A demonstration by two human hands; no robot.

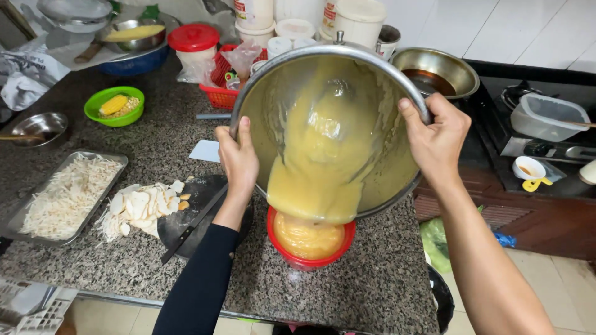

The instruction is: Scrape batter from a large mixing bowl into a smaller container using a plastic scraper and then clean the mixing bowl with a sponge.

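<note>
Head view: both hands hold a big steel mixing bowl (372, 118), tipped steeply toward the person, over a red tub (310, 245) that stands on the speckled stone counter (372, 285) near its front edge. Thick yellow batter (316, 167) slides down the bowl's inner wall & drops into the tub, which looks nearly full.

Left hand (238, 158) grips the rim on the left side, thumb on the outside edge, fingers curled round behind, out of sight. Right hand (437, 139) clamps the rim on the right, thumb hooked over the lip, fingers wrapped under the wall. Both are closed tight on the bowl, w/ no gap showing.

Handling, as a judgement: the bowl is thin metal, stiff, prob. light by itself, but the batter makes it front-heavy when tipped. The rim is smooth & may be slick if batter smears reach it; the two-sided rim grip, opposite each other, seems the sane place to hold. The batter is viscous and flows as a slow sheet, so it prob. moves in a lump, not a trickle. The tub is small & plastic, likely easy to nudge or overfill.

Around: a black cutting board (205, 217) w/ a knife (195, 226) & pale slices (146, 205) to the left, a metal tray of white shreds (68, 192), a green bowl w/ corn (114, 105), a red basket (217, 93) behind, a steel pan (434, 71) by the stove.
</note>
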